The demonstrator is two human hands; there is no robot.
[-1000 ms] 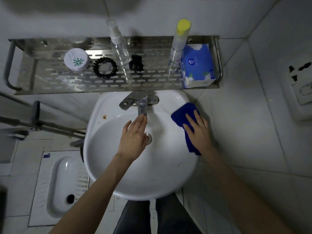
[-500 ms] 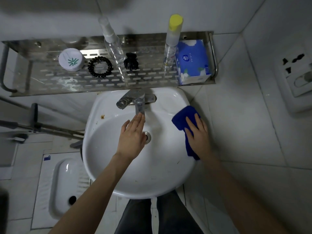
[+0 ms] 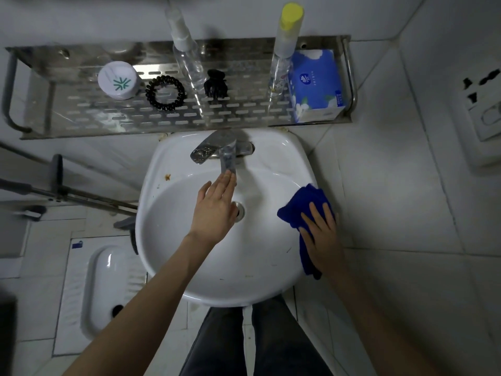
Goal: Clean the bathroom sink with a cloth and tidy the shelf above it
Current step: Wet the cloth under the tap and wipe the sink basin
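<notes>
Head view, change: the right hand point(image 3: 322, 237) with the blue cloth point(image 3: 301, 204) has slid a little down the right rim of the white sink point(image 3: 189, 253); the left hand point(image 3: 217, 210) stays under the tap point(image 3: 225, 153).
Left hand: fingers straight, holding nothing.
Right hand: flat, spread fingers press the cloth on the rim, not clenched.
Room: steel shelf point(image 3: 108, 123) above the sink carries a white-lidded jar point(image 3: 119, 81), hair tie point(image 3: 165, 93), hair clip point(image 3: 215, 83), tissue pack point(image 3: 315, 85); tiled walls.
Unclear: whether water runs; part of the cloth is hidden under the right hand.
</notes>
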